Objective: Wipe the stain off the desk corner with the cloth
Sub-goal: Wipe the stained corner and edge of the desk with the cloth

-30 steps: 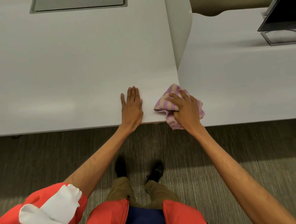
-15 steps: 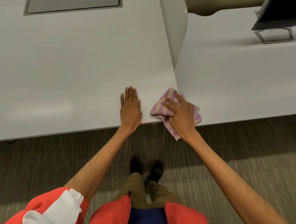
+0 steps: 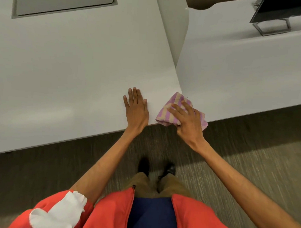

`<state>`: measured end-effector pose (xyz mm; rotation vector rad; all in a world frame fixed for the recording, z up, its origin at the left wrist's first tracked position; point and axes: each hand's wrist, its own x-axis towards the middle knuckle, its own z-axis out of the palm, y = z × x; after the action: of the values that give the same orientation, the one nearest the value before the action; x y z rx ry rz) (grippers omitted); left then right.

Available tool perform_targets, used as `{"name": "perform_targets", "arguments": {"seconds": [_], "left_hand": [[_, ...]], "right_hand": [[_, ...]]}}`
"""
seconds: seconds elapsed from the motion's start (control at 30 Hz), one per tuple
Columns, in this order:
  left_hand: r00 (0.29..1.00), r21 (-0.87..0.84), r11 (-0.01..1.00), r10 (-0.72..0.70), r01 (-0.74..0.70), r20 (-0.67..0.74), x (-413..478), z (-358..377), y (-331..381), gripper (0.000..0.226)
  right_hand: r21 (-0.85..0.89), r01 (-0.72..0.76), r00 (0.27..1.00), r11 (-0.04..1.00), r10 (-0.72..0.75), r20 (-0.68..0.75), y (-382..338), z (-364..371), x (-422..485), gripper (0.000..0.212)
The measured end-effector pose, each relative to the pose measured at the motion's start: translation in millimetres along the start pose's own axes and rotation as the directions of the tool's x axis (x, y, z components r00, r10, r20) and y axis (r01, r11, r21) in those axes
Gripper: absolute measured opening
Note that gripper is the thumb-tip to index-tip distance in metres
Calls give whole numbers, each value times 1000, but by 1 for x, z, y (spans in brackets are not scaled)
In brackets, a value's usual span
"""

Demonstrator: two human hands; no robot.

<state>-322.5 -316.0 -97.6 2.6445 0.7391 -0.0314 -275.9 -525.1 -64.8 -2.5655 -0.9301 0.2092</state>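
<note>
Fingers spread, the right hand (image 3: 189, 120) presses the striped cloth (image 3: 164, 113) onto the surface (image 3: 70, 66) corner; left hand (image 3: 136, 111) lies flat, open, at its nine o'clock

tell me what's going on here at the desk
A person is wiping a white desk. The right hand presses a striped cloth flat onto the desk's near corner, where it meets a second desk. The left hand rests flat on the desk just beside the cloth. The cloth covers the corner, so no stain shows.
</note>
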Motion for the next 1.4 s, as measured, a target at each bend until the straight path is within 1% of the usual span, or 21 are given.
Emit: {"name": "perform_targets", "arguments": {"seconds": [0.07,0.13,0.2,0.27,0.33,0.37,0.4,0.43,0.5,0.57,0.63,0.7,0.77,0.83,0.93,1.0,1.13,1.23,1.33,1.4], "left_hand": [[1000,-17,1000,-5,5,1,-1,1,6,57],[1000,-40,999,9,-9,4,0,1,17,57],[999,-61,998,31,-32,-10,2,3,31,55],[998,-72,996,50,-53,-40,3,7,48,54],[998,-96,994,47,-50,-40,6,13,67,54],[998,-106,993,48,-51,-32,10,18,77,53],[998,-113,992,52,-54,-22,17,20,86,53],[999,-118,992,47,-48,-11,23,22,94,54],[1000,-117,993,14,-15,-7,34,22,105,54],[1000,-92,996,-22,22,-2,36,22,108,54],[999,-31,999,-41,41,-8,34,25,107,54],[999,26,998,-49,49,-3,32,27,107,55],[999,54,997,-54,54,5,32,29,109,55],[998,91,994,-59,58,2,32,31,112,56],[998,134,989,-56,56,-2,33,31,114,56],[999,143,988,-51,51,-7,33,30,114,56],[998,154,986,-54,55,-15,33,33,113,57],[998,163,985,-54,56,-18,32,34,112,57],[998,168,984,-54,57,-23,32,35,112,56],[998,170,984,-52,57,-35,33,36,113,56]], "right_hand": [[69,32,999,997,-33,7,2,-5,-1,70],[191,72,997,979,-74,2,11,-17,1,63],[318,110,994,942,-101,-45,24,-32,8,55],[452,68,997,890,-46,-61,42,-47,19,57],[604,-36,998,796,57,-15,66,-59,33,60],[643,-70,996,763,92,-2,80,-64,42,57],[647,-68,995,759,100,-12,94,-68,53,54],[623,-30,997,781,64,-32,108,-73,63,51],[571,79,997,817,-56,-57,130,-78,82,50],[597,150,986,788,-165,-30,147,-78,94,51],[624,222,959,749,-285,1,157,-74,102,52],[631,310,911,711,-411,15,168,-65,111,51],[577,399,871,713,-491,5,179,-52,117,53],[550,424,860,719,-510,4,191,-38,123,49],[546,441,859,712,-511,-27,200,-22,134,52],[551,476,844,685,-532,-68,198,-14,142,53],[597,537,804,596,-576,-148,188,-4,156,54],[610,563,780,558,-602,-170,174,5,160,55],[635,535,796,557,-584,-158,167,15,161,56],[670,511,808,538,-566,-162,168,22,161,55]]}}
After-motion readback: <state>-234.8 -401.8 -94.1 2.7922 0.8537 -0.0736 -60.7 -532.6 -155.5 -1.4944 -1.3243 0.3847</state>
